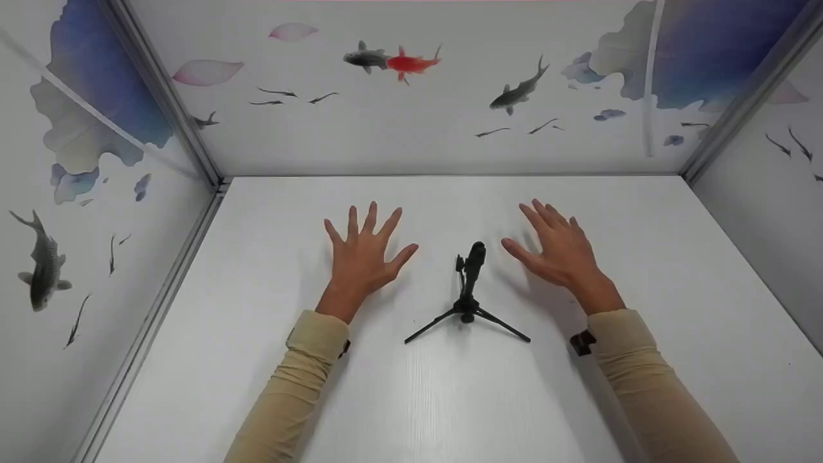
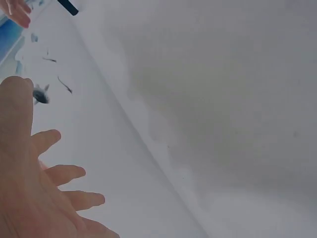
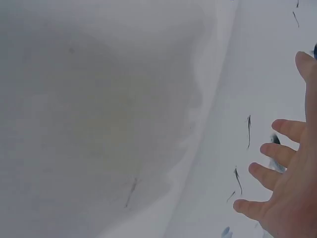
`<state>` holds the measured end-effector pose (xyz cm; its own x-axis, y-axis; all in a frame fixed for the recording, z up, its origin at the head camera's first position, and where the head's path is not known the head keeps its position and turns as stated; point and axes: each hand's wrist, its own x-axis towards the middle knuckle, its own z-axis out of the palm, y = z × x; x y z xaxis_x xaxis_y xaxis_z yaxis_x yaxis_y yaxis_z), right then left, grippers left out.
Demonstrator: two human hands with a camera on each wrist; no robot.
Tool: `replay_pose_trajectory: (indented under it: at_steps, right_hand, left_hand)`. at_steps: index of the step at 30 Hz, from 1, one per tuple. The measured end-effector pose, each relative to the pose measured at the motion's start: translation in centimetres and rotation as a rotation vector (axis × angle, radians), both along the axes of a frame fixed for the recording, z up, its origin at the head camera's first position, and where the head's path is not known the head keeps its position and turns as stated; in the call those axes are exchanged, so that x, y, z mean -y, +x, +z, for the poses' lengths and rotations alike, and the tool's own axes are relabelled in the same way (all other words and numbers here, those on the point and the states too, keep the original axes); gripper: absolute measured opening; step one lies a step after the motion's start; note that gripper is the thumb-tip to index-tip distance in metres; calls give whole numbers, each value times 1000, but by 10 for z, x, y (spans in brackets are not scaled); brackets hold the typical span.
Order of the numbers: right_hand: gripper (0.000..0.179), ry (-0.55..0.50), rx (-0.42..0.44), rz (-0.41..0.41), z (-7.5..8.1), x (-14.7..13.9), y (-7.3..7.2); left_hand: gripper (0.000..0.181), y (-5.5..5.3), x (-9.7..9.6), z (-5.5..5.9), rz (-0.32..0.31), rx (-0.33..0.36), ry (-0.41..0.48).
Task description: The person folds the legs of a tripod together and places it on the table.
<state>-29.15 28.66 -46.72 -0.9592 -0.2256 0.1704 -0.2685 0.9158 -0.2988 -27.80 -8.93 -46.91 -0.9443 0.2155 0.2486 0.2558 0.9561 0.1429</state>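
A small black tripod (image 1: pixel 467 307) stands on the white table between the two hands, its legs spread and a thick black upper part rising from the hub. To its left is my left hand (image 1: pixel 362 260), fingers straight and fanned apart, holding nothing. On the other side my right hand (image 1: pixel 560 251) is likewise spread, its thumb pointing toward the tripod's top without touching it. In the left wrist view the left hand (image 2: pixel 39 188) shows its palm side. The right wrist view has the right hand (image 3: pixel 290 173) at the right edge, fingers extended.
White panels with painted fish and blue patches enclose the table (image 1: pixel 411 399) at the back (image 1: pixel 411 135) and both sides. A grey metal rail (image 1: pixel 154 308) runs along the left edge. Dark wrist devices (image 1: pixel 583 343) sit at the sleeve cuffs.
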Motion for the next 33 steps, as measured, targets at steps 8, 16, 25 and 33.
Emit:
replay_pose_trajectory:
  at_steps: [8,16,25,33]
  right_hand:
    - [81,-73,-97,18,2,8,8]
    - [73,-140,-150,9,7,15,20]
    - [62,-230,-202,36,5,19,32]
    - [54,-351,-238,135,6,22,41]
  left_hand:
    - [78,12,-8,5,-56,-21,60]
    - [74,23,-14,10,-111,-76,121]
    - [71,34,-18,7,-168,-81,205]
    - [68,43,-19,9,-215,-97,274]
